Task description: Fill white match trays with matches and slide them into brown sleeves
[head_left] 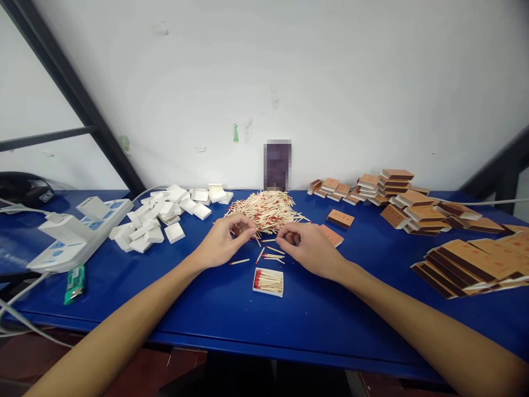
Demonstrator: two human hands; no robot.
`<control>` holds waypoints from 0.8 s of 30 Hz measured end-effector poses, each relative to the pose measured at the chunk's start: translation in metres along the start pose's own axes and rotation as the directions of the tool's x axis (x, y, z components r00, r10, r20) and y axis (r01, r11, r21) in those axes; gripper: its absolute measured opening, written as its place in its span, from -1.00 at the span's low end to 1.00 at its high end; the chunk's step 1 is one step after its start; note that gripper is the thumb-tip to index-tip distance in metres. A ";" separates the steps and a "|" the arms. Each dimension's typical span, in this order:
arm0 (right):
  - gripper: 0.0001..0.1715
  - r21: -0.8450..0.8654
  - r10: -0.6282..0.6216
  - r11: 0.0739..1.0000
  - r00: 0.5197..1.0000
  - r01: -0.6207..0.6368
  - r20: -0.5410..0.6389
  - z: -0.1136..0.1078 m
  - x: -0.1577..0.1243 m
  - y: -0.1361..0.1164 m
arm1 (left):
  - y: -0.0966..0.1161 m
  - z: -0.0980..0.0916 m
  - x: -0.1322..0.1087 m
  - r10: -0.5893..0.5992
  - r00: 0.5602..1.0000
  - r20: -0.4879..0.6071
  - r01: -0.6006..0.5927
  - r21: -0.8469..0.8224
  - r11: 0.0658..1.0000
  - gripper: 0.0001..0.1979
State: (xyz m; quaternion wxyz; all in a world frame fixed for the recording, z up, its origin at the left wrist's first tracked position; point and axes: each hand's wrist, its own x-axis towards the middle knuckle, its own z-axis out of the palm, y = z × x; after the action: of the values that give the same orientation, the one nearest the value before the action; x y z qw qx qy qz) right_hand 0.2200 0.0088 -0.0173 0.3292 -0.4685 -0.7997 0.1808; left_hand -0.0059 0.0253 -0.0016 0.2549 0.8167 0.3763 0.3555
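White-walled, the tray (268,294) of matches (268,280) sits centrally on the surface (206,309), presumably for easy reach, while left hand (223,241) and right hand (312,248) curl beside the heap (268,211), any grip unclear.

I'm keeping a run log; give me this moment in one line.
left hand: at match pile, hold unclear; right hand: near loose matches, hold unclear; matchbox tray: holding matches, heads left; matchbox covers: stacked at right

Soft light falls evenly; edges stretch; a dark patch (278,166) is pixelated.
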 end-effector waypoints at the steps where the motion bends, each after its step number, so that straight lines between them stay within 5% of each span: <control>1: -0.84 -0.021 0.014 1.000 1.000 -0.014 0.017 -0.001 -0.001 0.002 | 0.000 0.000 0.000 -0.006 1.000 -0.002 0.006 -0.004 1.000 -0.77; 9: -0.87 -0.138 0.061 0.989 0.996 -0.051 0.069 -0.002 -0.001 0.004 | 0.002 0.002 -0.002 0.093 0.995 0.034 -0.095 0.077 0.992 -0.85; 17: -0.88 -0.116 -0.031 0.992 0.992 0.045 0.120 0.000 -0.001 0.002 | 0.003 0.006 -0.003 0.157 0.979 0.131 -0.177 0.158 0.972 -0.78; 24: -0.86 -0.039 -0.120 0.991 0.986 0.126 0.119 -0.004 -0.002 -0.004 | 0.002 0.014 0.001 0.283 0.953 0.111 -0.302 0.259 0.917 -0.79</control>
State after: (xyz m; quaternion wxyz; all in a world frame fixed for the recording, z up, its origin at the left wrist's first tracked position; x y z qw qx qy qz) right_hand 0.2209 0.0050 -0.0123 0.2815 -0.4144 -0.8489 0.1685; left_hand 0.0061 0.0234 -0.0087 0.0968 0.9032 0.2861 0.3050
